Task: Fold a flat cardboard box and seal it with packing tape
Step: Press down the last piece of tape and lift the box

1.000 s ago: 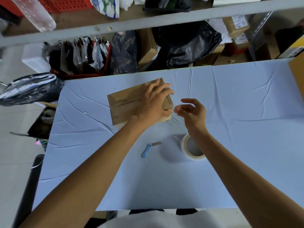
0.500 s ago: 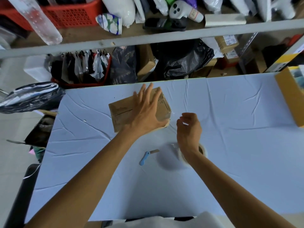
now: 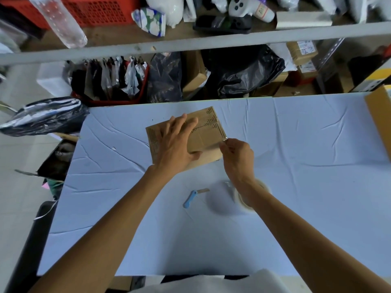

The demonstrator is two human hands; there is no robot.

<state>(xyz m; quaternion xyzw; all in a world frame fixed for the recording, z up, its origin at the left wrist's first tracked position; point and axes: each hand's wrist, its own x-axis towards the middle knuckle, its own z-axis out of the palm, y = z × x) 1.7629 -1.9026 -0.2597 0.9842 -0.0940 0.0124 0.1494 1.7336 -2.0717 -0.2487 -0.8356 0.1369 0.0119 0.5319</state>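
Observation:
A folded brown cardboard box [image 3: 208, 134] lies on the pale blue table [image 3: 306, 149], towards the far edge. My left hand [image 3: 177, 142] rests flat on its top with fingers spread and the thumb at the near edge, holding it down. My right hand [image 3: 238, 157] is at the box's right near corner, its fingertips pinched on a small shiny bit of clear tape. The roll of packing tape [image 3: 240, 203] lies on the table nearer me, partly hidden under my right wrist.
A blue-handled knife [image 3: 190, 199] lies left of the tape roll. A second cardboard box [image 3: 378, 119] stands at the table's right edge. A cluttered shelf rail [image 3: 190, 45] runs beyond the far edge, with a black bag [image 3: 42, 117] to the left.
My right hand moved up from beside the tape roll to the box's right corner. My left hand slid left across the box top and flattened. The view tilted up.

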